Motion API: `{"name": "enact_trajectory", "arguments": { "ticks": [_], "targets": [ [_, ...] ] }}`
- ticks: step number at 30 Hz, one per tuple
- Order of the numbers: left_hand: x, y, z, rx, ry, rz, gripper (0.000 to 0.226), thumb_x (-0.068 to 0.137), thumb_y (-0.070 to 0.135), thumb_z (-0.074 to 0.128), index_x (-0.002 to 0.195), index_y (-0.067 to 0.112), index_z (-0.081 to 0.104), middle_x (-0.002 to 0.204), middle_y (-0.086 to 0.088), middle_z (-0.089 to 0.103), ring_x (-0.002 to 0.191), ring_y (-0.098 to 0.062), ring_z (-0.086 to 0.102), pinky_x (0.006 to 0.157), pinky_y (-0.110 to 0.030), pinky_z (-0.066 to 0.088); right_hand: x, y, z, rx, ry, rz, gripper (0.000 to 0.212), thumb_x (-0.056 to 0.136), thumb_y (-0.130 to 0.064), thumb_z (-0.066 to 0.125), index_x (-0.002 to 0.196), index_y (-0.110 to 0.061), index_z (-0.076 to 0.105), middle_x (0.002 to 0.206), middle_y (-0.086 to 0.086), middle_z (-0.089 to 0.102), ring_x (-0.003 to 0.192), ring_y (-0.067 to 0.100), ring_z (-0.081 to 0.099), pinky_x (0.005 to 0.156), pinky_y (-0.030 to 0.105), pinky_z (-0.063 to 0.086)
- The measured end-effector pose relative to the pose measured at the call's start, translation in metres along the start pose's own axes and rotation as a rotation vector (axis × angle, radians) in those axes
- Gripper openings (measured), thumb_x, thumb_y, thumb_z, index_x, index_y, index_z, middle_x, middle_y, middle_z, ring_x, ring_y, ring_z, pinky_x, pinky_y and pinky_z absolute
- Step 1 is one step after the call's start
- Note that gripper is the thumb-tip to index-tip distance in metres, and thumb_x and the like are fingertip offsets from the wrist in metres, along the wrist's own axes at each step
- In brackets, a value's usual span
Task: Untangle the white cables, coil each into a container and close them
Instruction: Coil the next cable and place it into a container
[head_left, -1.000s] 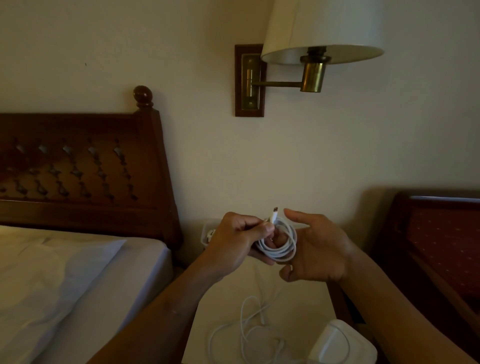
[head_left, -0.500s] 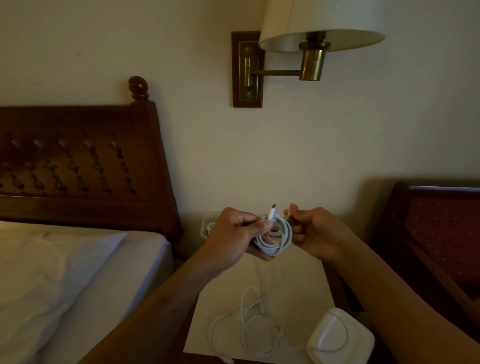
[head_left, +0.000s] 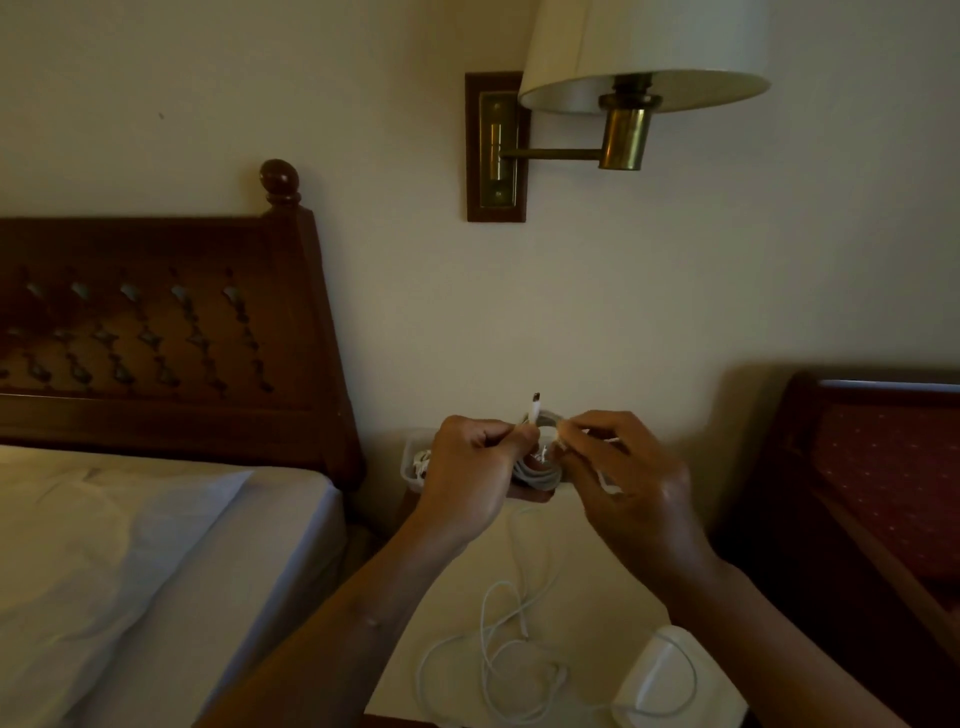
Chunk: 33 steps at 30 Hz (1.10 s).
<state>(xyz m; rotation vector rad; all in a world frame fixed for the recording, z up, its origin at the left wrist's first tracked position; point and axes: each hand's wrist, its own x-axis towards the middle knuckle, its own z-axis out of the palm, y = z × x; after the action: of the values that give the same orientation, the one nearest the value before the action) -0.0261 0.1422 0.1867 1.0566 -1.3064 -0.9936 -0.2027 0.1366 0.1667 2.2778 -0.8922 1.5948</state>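
just above the nightstand (head_left: 597, 582), gripping the coiled cable (head_left: 540, 475) in the left hand (head_left: 470, 467), plug tip (head_left: 535, 402) poking up; pinching a strand with the right hand (head_left: 623, 483), fingers hiding much of the coil. sprawling on the nightstand's front, second cable (head_left: 498, 660), crossing a white box (head_left: 670, 675) partly cut off. peeking out at the nightstand's back, container (head_left: 412, 460), mostly hidden.

Holds a coiled cable (head_left: 537, 475) between left hand (head_left: 470, 478) and right hand (head_left: 623, 483) above a bedside table (head_left: 597, 582), with loose cable (head_left: 498, 660) on it nearer, front container (head_left: 660, 680) at its right corner, rear container (head_left: 410, 462) behind the hands, bed (head_left: 156, 571) left, chair (head_left: 883, 467) right.
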Motion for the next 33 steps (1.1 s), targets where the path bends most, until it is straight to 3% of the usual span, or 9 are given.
{"name": "enact_trajectory", "arguments": {
  "ticks": [4, 7, 11, 13, 15, 21, 24, 28, 33],
  "targets": [
    [0.001, 0.001, -0.002, 0.002, -0.035, 0.005, 0.031, 0.103, 0.010, 0.061, 0.086, -0.013, 0.073, 0.084, -0.037, 0.067, 0.074, -0.042, 0.075, 0.067, -0.047, 0.065, -0.002, 0.005, -0.003, 0.029, -0.130, 0.006, 0.024, 0.096, -0.015, 0.070, 0.118, -0.004, 0.073, 0.122, 0.009, 0.057, 0.093, 0.014, 0.063, 0.073, 0.023, 0.057],
    [0.001, 0.003, -0.002, 0.036, -0.100, -0.003, 0.029, 0.103, 0.009, 0.061, 0.088, -0.011, 0.075, 0.085, -0.033, 0.070, 0.075, -0.042, 0.074, 0.067, -0.050, 0.065, 0.005, 0.004, -0.010, 0.076, -0.096, 0.152, 0.013, 0.089, -0.009, 0.076, 0.101, -0.013, 0.080, 0.121, 0.006, 0.061, 0.098, 0.015, 0.068, 0.070, 0.023, 0.059],
    [0.002, 0.007, -0.007, 0.118, -0.220, 0.015, 0.028, 0.103, 0.011, 0.061, 0.094, -0.011, 0.076, 0.084, -0.026, 0.074, 0.075, -0.039, 0.074, 0.067, -0.049, 0.065, 0.020, 0.002, -0.022, 0.492, -0.237, 0.610, 0.010, 0.078, -0.011, 0.085, 0.086, -0.010, 0.079, 0.104, 0.002, 0.077, 0.093, 0.015, 0.075, 0.078, 0.035, 0.064],
    [0.004, 0.011, -0.009, 0.152, -0.266, 0.024, 0.028, 0.103, 0.012, 0.062, 0.094, -0.010, 0.077, 0.084, -0.025, 0.074, 0.074, -0.039, 0.075, 0.068, -0.051, 0.065, 0.029, 0.003, -0.029, 0.735, -0.335, 0.807, 0.021, 0.076, -0.008, 0.087, 0.091, -0.005, 0.072, 0.090, 0.011, 0.078, 0.087, 0.027, 0.077, 0.076, 0.039, 0.065],
    [0.005, 0.014, -0.007, 0.183, -0.283, 0.025, 0.027, 0.102, 0.013, 0.063, 0.094, -0.007, 0.078, 0.083, -0.023, 0.075, 0.073, -0.038, 0.075, 0.068, -0.052, 0.065, 0.034, 0.004, -0.033, 0.750, -0.428, 0.919, 0.038, 0.076, -0.008, 0.088, 0.105, -0.012, 0.064, 0.086, 0.013, 0.077, 0.084, 0.029, 0.077, 0.074, 0.039, 0.064],
    [0.004, 0.014, 0.002, 0.172, -0.282, 0.016, 0.026, 0.101, 0.015, 0.065, 0.093, -0.007, 0.078, 0.084, -0.022, 0.075, 0.075, -0.038, 0.076, 0.069, -0.049, 0.065, 0.032, -0.002, -0.027, 0.275, -0.384, 0.762, 0.024, 0.074, -0.020, 0.087, 0.090, -0.028, 0.070, 0.076, -0.012, 0.073, 0.066, 0.009, 0.072, 0.058, 0.029, 0.062],
    [0.005, 0.014, 0.005, 0.090, -0.263, -0.022, 0.028, 0.102, 0.013, 0.064, 0.092, -0.011, 0.076, 0.085, -0.026, 0.075, 0.076, -0.039, 0.076, 0.069, -0.048, 0.065, 0.029, -0.004, -0.020, 0.223, -0.332, 0.774, 0.015, 0.076, -0.027, 0.083, 0.082, -0.027, 0.069, 0.073, -0.006, 0.071, 0.064, 0.011, 0.071, 0.058, 0.037, 0.062],
    [0.004, 0.010, 0.008, 0.023, -0.196, -0.064, 0.028, 0.103, 0.012, 0.063, 0.088, -0.008, 0.076, 0.084, -0.025, 0.074, 0.075, -0.039, 0.076, 0.065, -0.045, 0.065, 0.024, -0.006, -0.013, 0.480, -0.274, 0.917, 0.009, 0.087, -0.016, 0.077, 0.094, -0.012, 0.072, 0.083, 0.006, 0.077, 0.079, 0.021, 0.076, 0.077, 0.051, 0.063],
    [0.004, -0.001, -0.002, -0.067, -0.157, -0.149, 0.032, 0.105, 0.018, 0.059, 0.093, -0.007, 0.074, 0.090, -0.028, 0.074, 0.074, -0.045, 0.075, 0.064, -0.045, 0.065, 0.014, 0.002, -0.020, 1.012, -0.460, 0.925, 0.031, 0.103, -0.019, 0.052, 0.127, -0.005, 0.067, 0.118, 0.014, 0.073, 0.111, 0.030, 0.070, 0.092, 0.038, 0.059]
  ]
}}
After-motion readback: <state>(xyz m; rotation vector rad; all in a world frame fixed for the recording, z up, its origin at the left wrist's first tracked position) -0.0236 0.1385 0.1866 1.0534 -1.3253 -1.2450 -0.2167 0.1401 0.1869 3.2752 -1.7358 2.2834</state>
